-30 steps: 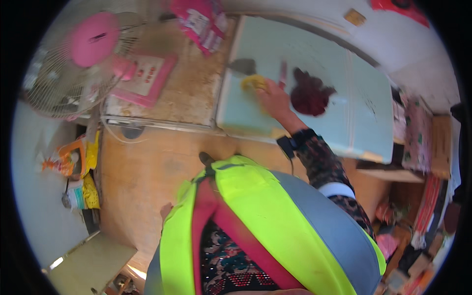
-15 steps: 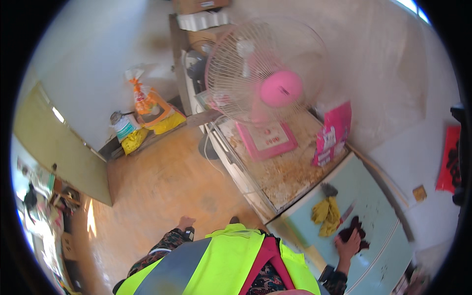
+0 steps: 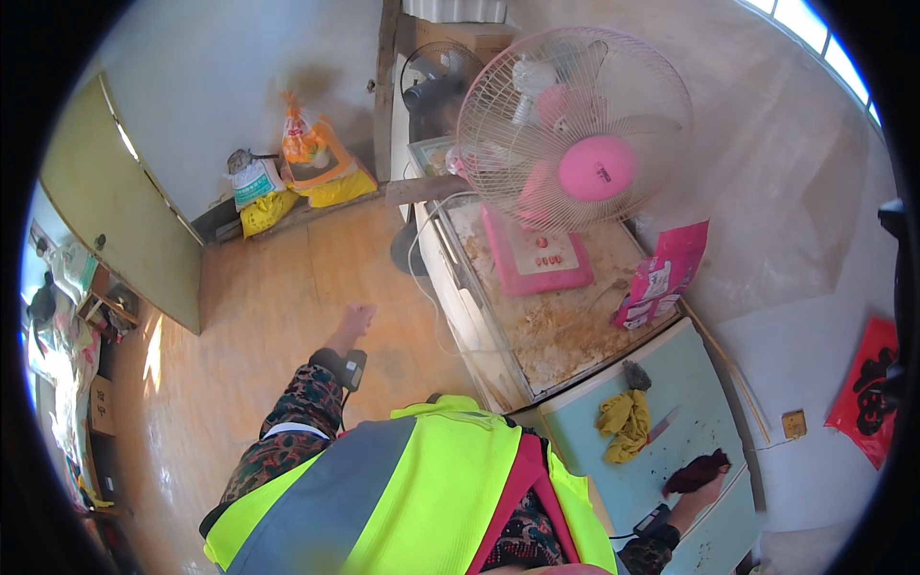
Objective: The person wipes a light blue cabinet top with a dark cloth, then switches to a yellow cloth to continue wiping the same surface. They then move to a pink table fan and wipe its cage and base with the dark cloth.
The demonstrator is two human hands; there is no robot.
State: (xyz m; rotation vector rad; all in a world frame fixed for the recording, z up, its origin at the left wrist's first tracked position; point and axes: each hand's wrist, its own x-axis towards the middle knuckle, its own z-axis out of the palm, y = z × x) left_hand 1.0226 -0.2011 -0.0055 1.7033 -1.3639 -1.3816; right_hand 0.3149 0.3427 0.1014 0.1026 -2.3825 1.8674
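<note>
A dark maroon cloth (image 3: 694, 474) is bunched under my right hand (image 3: 707, 493), which grips it on the pale green top (image 3: 678, 359) of a low cabinet-like unit. Dark specks lie scattered around the cloth. Left of it rests a crumpled yellow cloth or pair of gloves (image 3: 624, 427), with a knife (image 3: 661, 425) beside it. A dark grey scouring pad (image 3: 636, 375) sits just beyond the yellow one. My left hand (image 3: 356, 321) hangs over the wooden floor, holding nothing, its fingers loosely apart.
A pink fan (image 3: 598, 168) stands on a stained worktop (image 3: 556, 335) beyond the green top, near an upright pink packet (image 3: 663, 276). A white cable (image 3: 412, 254) loops down the worktop's side. Several bags (image 3: 321, 158) sit by the far wall; a door (image 3: 125, 201) is at left.
My right hand has moved right and nearer, dragging the maroon cloth with it. My left arm has swung forward over the floor. The view has shifted slightly.
</note>
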